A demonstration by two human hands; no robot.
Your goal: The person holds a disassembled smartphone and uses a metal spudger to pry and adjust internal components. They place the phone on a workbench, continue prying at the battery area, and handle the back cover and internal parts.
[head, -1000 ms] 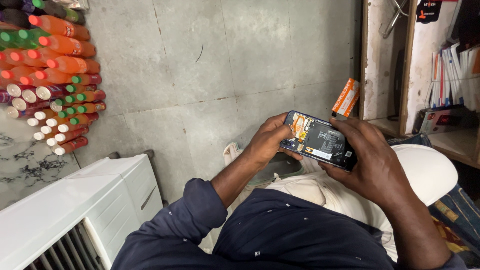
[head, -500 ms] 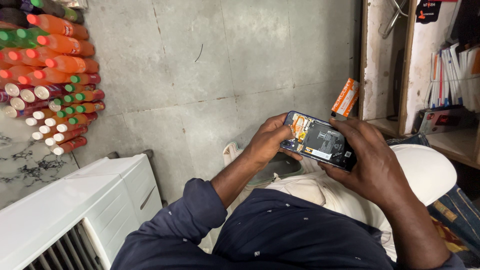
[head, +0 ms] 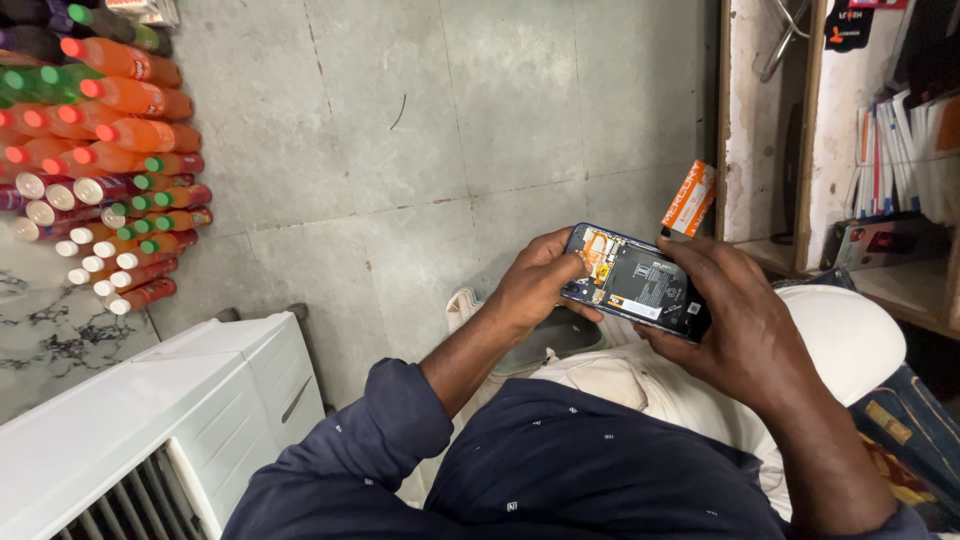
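Phone (head: 637, 283) with its back cover off sits between two hands above a grey stone floor (head: 420, 150), with a white cooler (head: 150, 430) down to the left of them and a wooden shelf (head: 800, 140) up to the right. Rows of orange and green bottles (head: 100, 150) lie far off to the left. Left hand (head: 535, 290) curls around the phone's left end, and right hand (head: 745, 320) wraps the right end, both arms bent in over the lap.

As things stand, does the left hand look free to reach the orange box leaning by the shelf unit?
Probably not right away: the left hand grips one end of the opened phone, and the right hand and the phone sit between it and the orange box.
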